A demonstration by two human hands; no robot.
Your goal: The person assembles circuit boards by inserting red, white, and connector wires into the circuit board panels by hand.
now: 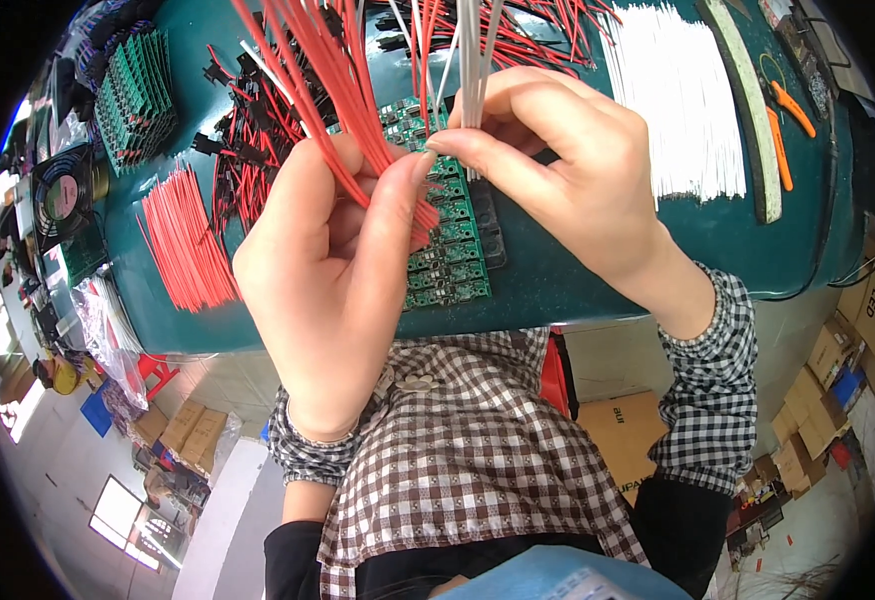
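Note:
My left hand [333, 235] is closed round a bundle of red wires [343, 95], whose lower ends poke out past the thumb. Close beside it, my right hand [568, 165] pinches a smaller bunch of white wires [472, 70]. The two thumb tips almost meet above a panel of green circuit boards [466, 255], which lies on the table under both hands. Thin wires rise from the far part of the panel. My fingers hide much of its middle, and I cannot make out whether a single wire sits between the thumb tips.
On the green table [598, 290], cut red wires [190, 240] and stacked circuit boards [136, 100] lie left. Red-and-black wires with black connectors [248, 130] spread behind my left hand. Rightward are a white wire pile [683, 110], a pale strip [753, 120] and orange-handled pliers [780, 145]. A fan [61, 197] stands far left.

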